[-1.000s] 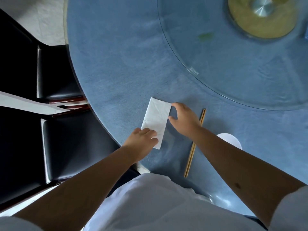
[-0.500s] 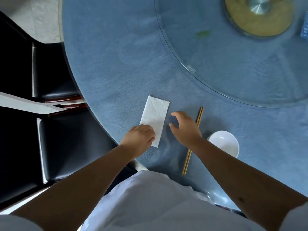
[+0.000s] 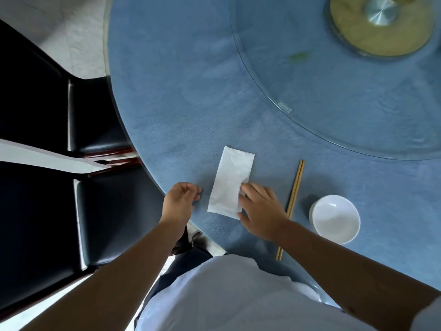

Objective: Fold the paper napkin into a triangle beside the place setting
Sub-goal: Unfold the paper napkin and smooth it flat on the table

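Observation:
The white paper napkin (image 3: pixel 229 181) lies flat on the blue tablecloth as a long rectangle, near the table's front edge. My right hand (image 3: pixel 260 210) rests at its near right side, fingertips spread over the napkin's right edge and lower corner. To the left of the napkin, a short gap away, my left hand (image 3: pixel 179 201) hovers with fingers loosely curled and nothing in it. A pair of wooden chopsticks (image 3: pixel 294 194) lies to the right of the napkin, and a small white bowl (image 3: pixel 335 219) sits beyond them.
A round glass turntable (image 3: pixel 346 99) with a brass and metal hub (image 3: pixel 379 22) covers the table's far right. Two black chairs (image 3: pixel 47 211) stand at the left, close to the table edge (image 3: pixel 133 149).
My left hand has let go of the napkin's near end and moved off to its left. My right hand has come back onto the napkin's near right edge.

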Motion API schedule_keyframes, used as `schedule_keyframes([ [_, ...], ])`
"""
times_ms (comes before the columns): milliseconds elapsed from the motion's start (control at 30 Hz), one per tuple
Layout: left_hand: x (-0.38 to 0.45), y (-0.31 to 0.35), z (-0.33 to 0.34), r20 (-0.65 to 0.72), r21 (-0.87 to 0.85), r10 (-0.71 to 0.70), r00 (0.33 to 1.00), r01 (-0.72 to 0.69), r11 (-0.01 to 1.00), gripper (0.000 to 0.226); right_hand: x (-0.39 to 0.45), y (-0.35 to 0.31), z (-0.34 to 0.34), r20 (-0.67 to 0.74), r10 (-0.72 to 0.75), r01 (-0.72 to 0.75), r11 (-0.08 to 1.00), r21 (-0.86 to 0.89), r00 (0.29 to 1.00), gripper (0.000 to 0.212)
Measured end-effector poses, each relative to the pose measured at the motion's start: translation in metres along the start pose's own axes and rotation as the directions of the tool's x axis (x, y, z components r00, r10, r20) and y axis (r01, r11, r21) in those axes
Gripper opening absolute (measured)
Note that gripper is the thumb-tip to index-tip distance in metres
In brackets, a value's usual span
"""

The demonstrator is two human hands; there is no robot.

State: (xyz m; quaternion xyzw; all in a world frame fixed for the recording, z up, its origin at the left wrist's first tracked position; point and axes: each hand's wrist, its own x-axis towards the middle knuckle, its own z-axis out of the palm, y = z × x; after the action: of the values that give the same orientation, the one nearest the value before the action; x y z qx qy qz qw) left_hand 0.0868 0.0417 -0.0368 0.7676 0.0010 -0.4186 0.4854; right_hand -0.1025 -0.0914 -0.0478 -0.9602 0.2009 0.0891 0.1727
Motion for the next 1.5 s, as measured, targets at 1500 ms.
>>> schedule_keyframes([
  [1500,0.003,-0.007,-0.036,0.474,0.773,0.409,0.780,-0.591,0.230,0.050,0.011,-0.036,0.022,0.123,0.188,-0.183,0.982,-0.048,0.974,0.077],
])
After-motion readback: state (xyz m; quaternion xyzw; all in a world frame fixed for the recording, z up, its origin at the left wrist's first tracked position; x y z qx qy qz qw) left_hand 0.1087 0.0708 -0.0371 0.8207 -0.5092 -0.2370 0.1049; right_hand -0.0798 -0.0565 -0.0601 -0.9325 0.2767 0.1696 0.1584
